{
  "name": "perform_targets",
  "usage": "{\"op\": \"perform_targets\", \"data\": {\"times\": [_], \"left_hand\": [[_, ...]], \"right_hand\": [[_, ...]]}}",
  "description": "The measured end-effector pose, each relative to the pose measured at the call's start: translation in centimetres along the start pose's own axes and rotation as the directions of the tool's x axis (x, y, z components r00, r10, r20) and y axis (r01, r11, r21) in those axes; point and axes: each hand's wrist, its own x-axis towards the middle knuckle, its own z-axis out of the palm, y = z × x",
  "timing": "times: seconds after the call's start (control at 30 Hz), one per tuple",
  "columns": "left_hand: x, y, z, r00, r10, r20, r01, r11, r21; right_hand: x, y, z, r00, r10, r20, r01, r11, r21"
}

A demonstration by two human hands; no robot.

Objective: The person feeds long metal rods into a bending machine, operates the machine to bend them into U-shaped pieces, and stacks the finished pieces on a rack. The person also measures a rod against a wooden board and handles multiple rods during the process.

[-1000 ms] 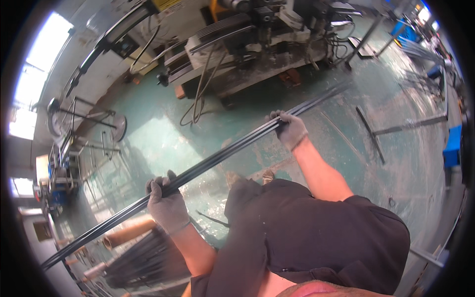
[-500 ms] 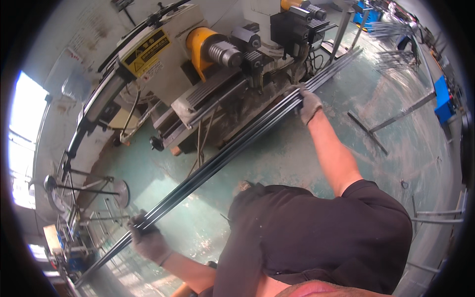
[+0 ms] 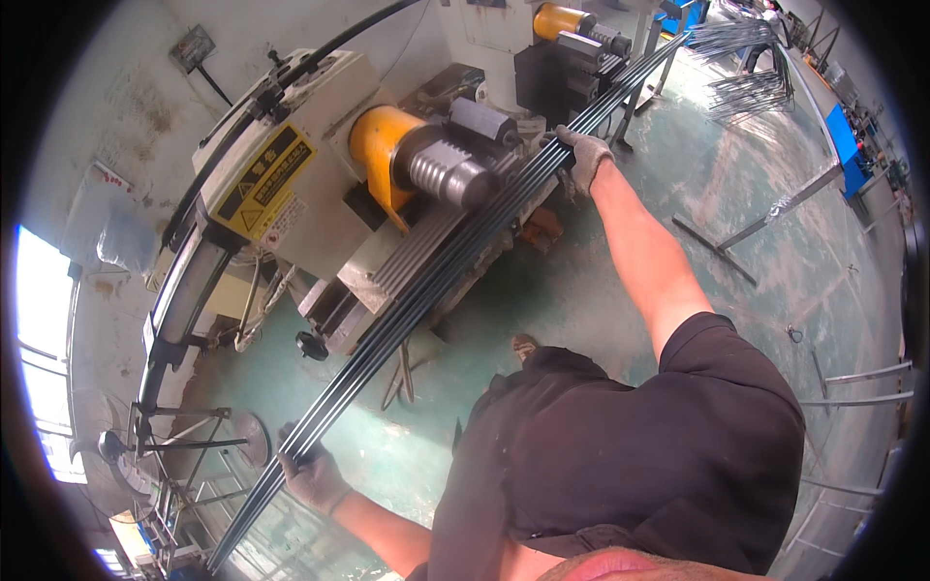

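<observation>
A bundle of several long, thin dark metal bars (image 3: pixel 402 315) runs diagonally from the lower left to the upper right. My gloved left hand (image 3: pixel 315 479) is closed round the lower-left stretch of the bundle. Farther up, my gloved right hand (image 3: pixel 586 160) grips the same bars, its arm stretched out. Between my hands the bars pass in front of a machine's grooved bed (image 3: pixel 387 266) and cover part of it. Whether they touch the bed I cannot tell. Just beyond them is the machine's ribbed metal cylinder (image 3: pixel 453 179) with its orange housing (image 3: pixel 381 145).
A second machine with an orange cylinder (image 3: pixel 562 21) stands farther back. Piles of thin metal rods (image 3: pixel 751 92) lie at the upper right, beside a metal frame (image 3: pixel 785 205). At the left are a round-based stand (image 3: pixel 254 441) and a wheeled metal rack.
The bars have moved forward, up to the machine, and now overlap its bed. Both hands keep their grip. The view has shifted closer to the machine.
</observation>
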Motion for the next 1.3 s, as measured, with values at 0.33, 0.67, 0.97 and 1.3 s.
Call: {"op": "perform_targets", "data": {"times": [0.33,0.67,0.97,1.3], "left_hand": [[5.1,-6.4,0.1,0.987,0.155,-0.052,-0.121,0.905,0.409],[7.0,-12.7,-2.8,0.866,0.182,0.465,-0.494,0.169,0.853],[8.0,-14.0,-1.5,0.831,0.195,0.522,-0.552,0.168,0.817],[6.9,-16.5,-0.8,0.875,0.174,0.451,-0.483,0.282,0.829]], "right_hand": [[7.4,-3.5,3.8,0.999,0.009,0.037,-0.006,0.998,-0.065],[15.3,-4.8,1.7,0.999,-0.029,0.027,0.03,0.997,-0.065],[18.3,-4.5,1.8,0.996,-0.025,-0.083,0.014,0.991,-0.136],[12.1,-3.2,4.0,0.978,-0.096,-0.186,0.029,0.942,-0.333]]}}
